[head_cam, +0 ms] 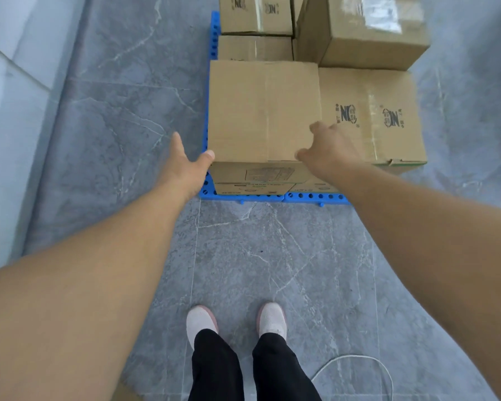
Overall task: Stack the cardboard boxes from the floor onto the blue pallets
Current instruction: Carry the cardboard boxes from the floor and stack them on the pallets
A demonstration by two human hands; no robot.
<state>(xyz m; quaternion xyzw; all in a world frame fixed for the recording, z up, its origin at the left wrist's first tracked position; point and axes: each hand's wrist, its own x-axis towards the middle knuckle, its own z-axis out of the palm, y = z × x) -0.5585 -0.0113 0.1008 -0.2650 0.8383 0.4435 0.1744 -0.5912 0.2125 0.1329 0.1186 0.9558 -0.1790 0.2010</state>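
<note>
Grey marble floor (128, 111), left hand (185, 166) and right hand (327, 151) touching top cardboard box (261, 111)

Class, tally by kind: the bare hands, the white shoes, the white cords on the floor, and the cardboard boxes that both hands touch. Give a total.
Bare hands: 2, left hand and right hand
White shoes: 2, left shoe and right shoe
Thin white cord: 1
Plain brown cardboard box touched by both hands: 1
Total: 6

Both hands (185, 166) (327, 151) on top box (261, 111) — blue pallets (313, 196) below.
</note>
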